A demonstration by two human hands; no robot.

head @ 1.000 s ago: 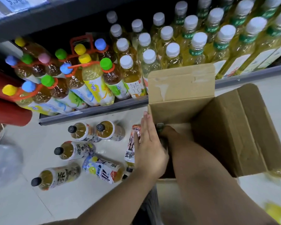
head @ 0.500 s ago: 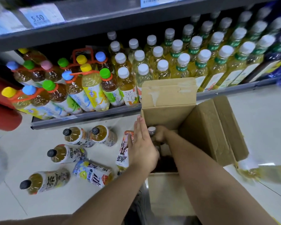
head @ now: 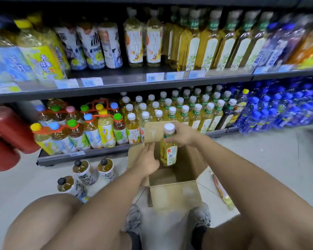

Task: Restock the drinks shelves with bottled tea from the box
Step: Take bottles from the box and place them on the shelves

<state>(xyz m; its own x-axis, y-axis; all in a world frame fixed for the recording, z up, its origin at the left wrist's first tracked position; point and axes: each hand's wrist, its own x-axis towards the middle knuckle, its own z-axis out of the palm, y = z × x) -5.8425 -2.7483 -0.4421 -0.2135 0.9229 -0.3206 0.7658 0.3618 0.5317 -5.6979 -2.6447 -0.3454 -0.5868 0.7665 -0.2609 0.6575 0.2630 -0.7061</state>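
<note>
The right hand [head: 183, 135] grips a tea bottle [head: 168, 152] by its neck just under the white cap, holding it upright over the open box [head: 175, 193] on the floor. The left hand [head: 148, 157], fingers straight, rests flat on the box's left side. The box's far flap [head: 152, 131] stands up between the bottle and the lower shelf [head: 79, 156], where white-capped bottles [head: 181, 109] stand close together. Black-capped bottles [head: 83, 170] lie loose on the floor left of the box; another bottle [head: 222, 193] lies to its right. Red cylinders [head: 9, 127] sit at far left
</note>
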